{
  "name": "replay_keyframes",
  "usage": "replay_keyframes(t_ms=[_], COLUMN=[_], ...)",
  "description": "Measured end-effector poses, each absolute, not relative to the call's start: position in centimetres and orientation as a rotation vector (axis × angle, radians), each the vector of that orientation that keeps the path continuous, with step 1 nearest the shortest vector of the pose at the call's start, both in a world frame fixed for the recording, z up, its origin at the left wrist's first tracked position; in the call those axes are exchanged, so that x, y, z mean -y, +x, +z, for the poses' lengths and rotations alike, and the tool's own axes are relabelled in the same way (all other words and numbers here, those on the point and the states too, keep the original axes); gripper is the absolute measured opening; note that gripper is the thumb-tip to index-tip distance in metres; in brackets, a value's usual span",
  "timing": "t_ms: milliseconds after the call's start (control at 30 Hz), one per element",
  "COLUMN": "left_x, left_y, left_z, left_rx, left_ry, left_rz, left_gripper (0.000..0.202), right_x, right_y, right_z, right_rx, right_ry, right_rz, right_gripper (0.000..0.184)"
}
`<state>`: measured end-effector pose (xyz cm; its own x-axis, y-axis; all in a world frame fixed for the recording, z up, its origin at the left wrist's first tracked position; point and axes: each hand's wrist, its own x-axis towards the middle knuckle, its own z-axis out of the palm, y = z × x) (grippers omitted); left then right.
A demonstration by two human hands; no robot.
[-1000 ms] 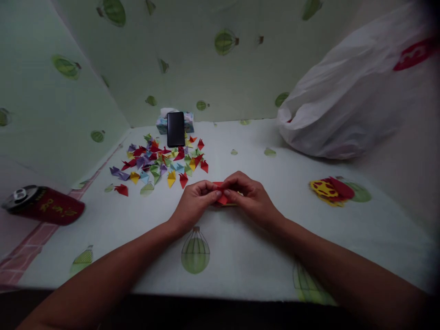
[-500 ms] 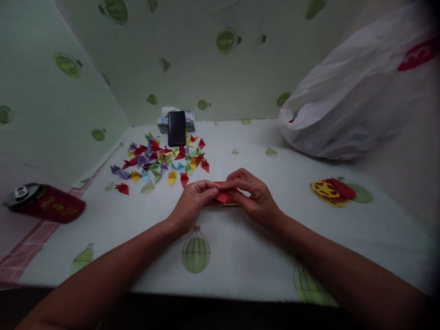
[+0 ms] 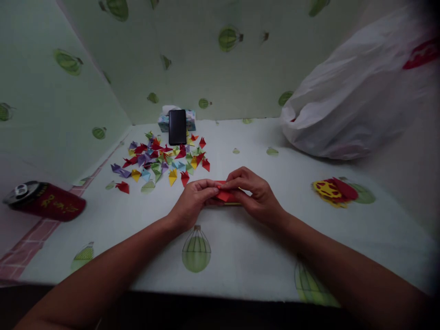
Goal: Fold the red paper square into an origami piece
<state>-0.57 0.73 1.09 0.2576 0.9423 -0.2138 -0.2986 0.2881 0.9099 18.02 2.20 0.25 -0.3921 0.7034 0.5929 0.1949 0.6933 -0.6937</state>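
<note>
Between my two hands is a small red piece of folded paper [image 3: 225, 196], partly hidden by fingers. My left hand [image 3: 195, 197] pinches its left side with thumb and forefinger. From the right, my right hand [image 3: 252, 195] holds the paper, its thumb and bent fingers closed on the edge. Beneath the red piece lies a flat stack of coloured paper [image 3: 233, 204], of which only thin edges show. Beyond my left hand, several small folded paper cranes [image 3: 156, 160] in red, yellow, green, purple and blue lie in a loose heap.
A black phone [image 3: 177, 127] leans on a tissue box [image 3: 164, 123] behind the cranes. On the left a red drink can [image 3: 48, 201] appears tilted. A white plastic bag [image 3: 337, 105] stands at the back right, with red and yellow cut-out shapes [image 3: 333, 190] nearer on the cloth.
Both hands stay at the same spot. Their fingers have shifted only slightly on the red paper, and the whole view has moved a little.
</note>
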Motion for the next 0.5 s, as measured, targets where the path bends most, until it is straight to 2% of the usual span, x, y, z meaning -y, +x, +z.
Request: replay_keyframes(t_ms=[267, 433, 500], left_x=[-0.65, -0.66, -0.66], left_y=[-0.52, -0.56, -0.60], left_z=[1.15, 1.05, 0.95], left_rx=[-0.924, -0.944, -0.966], left_ry=[0.894, 0.914, 0.936], left_rz=[1.029, 1.063, 1.065], left_gripper=[0.022, 0.021, 0.020], right_x=[-2.16, -2.16, -2.17], right_y=[17.98, 17.91, 17.87], right_z=[0.51, 0.55, 0.43], right_rx=[1.929, 1.746, 1.645], right_ry=[-0.726, -0.876, -0.910], right_rz=[0.672, 1.067, 1.251], right_gripper=[0.019, 0.007, 0.009])
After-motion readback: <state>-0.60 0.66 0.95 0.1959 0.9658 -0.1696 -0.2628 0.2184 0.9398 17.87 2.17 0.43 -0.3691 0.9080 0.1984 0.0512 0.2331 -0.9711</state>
